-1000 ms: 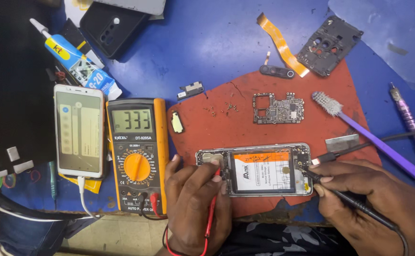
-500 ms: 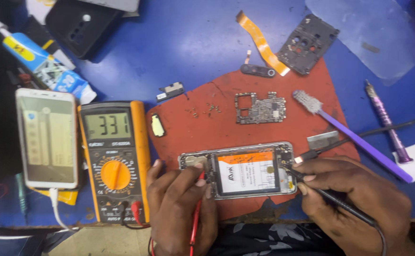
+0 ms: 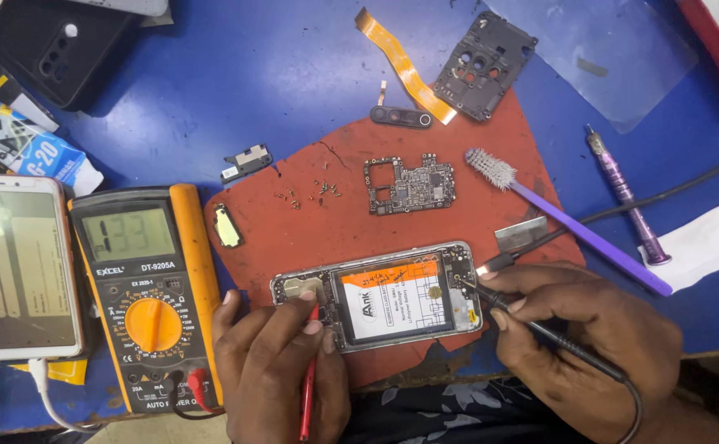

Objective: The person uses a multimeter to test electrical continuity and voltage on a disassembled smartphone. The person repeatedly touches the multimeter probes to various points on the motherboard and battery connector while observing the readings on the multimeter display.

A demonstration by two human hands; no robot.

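An opened phone with an orange-and-white battery lies on a red mat. My left hand holds a red probe whose tip meets the phone's left end. My right hand grips a black probe with its tip on the phone's right end. Leads run toward a yellow multimeter at the left, its display lit.
A bare circuit board and tiny screws lie on the mat. A purple brush, purple screwdriver, orange flex cable, black frame piece, and a lit white phone on a cable surround it.
The view has shifted so everything sits further left and lower. Both hands keep the probes on the phone. The meter's reading has changed slightly.
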